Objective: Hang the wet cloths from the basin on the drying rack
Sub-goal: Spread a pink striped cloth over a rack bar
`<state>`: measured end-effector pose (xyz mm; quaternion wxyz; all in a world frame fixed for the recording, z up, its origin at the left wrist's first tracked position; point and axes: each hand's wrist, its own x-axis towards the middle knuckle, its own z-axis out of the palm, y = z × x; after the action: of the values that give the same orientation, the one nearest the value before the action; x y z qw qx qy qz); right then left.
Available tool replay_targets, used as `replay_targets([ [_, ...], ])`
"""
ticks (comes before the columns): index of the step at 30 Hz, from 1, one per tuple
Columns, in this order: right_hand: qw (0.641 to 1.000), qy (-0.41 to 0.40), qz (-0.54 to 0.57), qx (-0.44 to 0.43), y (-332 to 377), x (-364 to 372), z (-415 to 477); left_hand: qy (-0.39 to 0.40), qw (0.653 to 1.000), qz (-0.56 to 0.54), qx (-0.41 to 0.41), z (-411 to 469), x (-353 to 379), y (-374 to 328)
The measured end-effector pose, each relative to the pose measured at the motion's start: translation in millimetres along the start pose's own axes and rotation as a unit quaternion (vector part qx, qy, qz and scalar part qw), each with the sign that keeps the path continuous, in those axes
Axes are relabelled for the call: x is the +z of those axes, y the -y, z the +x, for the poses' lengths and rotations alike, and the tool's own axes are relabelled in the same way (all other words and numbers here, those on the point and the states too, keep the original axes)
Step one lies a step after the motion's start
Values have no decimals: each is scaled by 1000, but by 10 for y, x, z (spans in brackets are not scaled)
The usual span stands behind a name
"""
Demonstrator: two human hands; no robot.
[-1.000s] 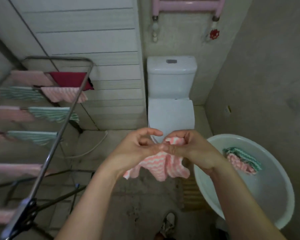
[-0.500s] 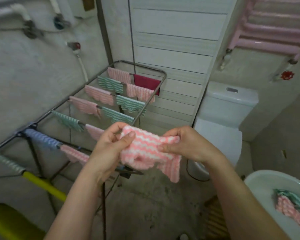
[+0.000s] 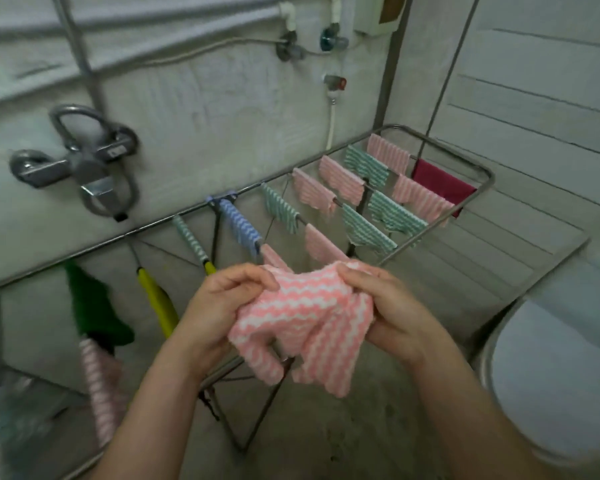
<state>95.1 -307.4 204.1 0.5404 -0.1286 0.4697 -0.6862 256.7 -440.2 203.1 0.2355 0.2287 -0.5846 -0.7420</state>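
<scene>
A pink and white zigzag cloth (image 3: pixel 302 320) hangs between both hands just over the near rail of the metal drying rack (image 3: pixel 471 168). My left hand (image 3: pixel 222 303) pinches its left top edge; my right hand (image 3: pixel 385 306) grips its right top edge. The cloth droops in folds below my fingers. Several pink, green and blue striped cloths, among them a blue striped cloth (image 3: pixel 239 226), hang on the rack's bars, with a dark red cloth (image 3: pixel 440 185) at the far end. The basin is out of view.
A white toilet (image 3: pixel 561 368) stands at the right, close to the rack's end. A metal tap (image 3: pixel 84 164) and pipes stick out of the wall on the left. A green cloth (image 3: pixel 94 306) and a yellow cloth (image 3: pixel 156 299) hang on the nearer bars. The concrete floor lies below.
My view has swung left from the toilet and basin to the rack. Both hands carried the pink cloth over the rack's near rail and spread it wider.
</scene>
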Motion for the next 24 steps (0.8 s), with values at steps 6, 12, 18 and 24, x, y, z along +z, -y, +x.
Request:
replay_targets([
  [6, 949, 150, -270, -65, -185, 451, 334, -78, 993, -74, -42, -423, -547, 15],
  [12, 714, 213, -619, -250, -335, 979, 554, -312, 946, -83, 23, -887, -941, -23],
  [18, 827, 229, -479, -182, -615, 1546, 905, -406, 911, 26, 75, -1160, -1253, -189],
  [24, 862, 234, -445, -68, -682, 1730, 1489, -358, 931, 63, 22, -1060, -1767, -192],
])
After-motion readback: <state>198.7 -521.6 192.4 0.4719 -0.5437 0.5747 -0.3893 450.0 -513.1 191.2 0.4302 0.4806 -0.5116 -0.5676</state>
